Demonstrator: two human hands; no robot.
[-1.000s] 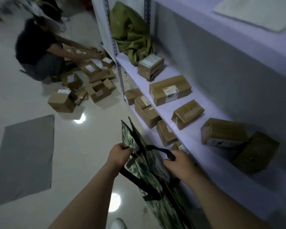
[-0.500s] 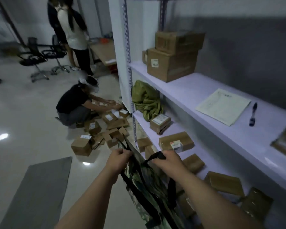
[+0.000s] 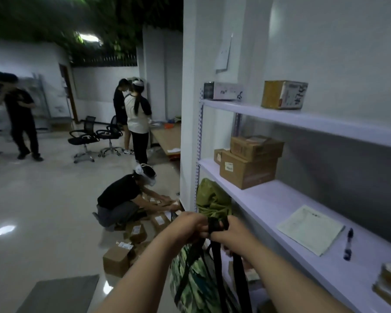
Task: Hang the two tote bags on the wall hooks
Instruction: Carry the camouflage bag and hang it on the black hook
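A green camouflage tote bag point(image 3: 195, 281) with black straps point(image 3: 216, 224) hangs in front of me at bottom centre. My left hand point(image 3: 187, 225) and my right hand point(image 3: 234, 231) are pressed close together, both closed on the bunched straps above the bag. The bag's lower part runs out of the frame. No wall hook shows in this view, and I see only this one tote bag.
A white shelving unit point(image 3: 303, 123) stands at my right with cardboard boxes point(image 3: 246, 168), a paper sheet point(image 3: 309, 229), a pen point(image 3: 348, 243) and a green bundle point(image 3: 212, 197). A person crouches point(image 3: 122, 199) over parcels on the floor. Others stand behind near office chairs point(image 3: 95, 134). A grey mat point(image 3: 61, 294) lies left.
My view has tilted upward from the lower shelves to the room and upper shelves. Both hands rose and came together, gathering the straps into one bunch.
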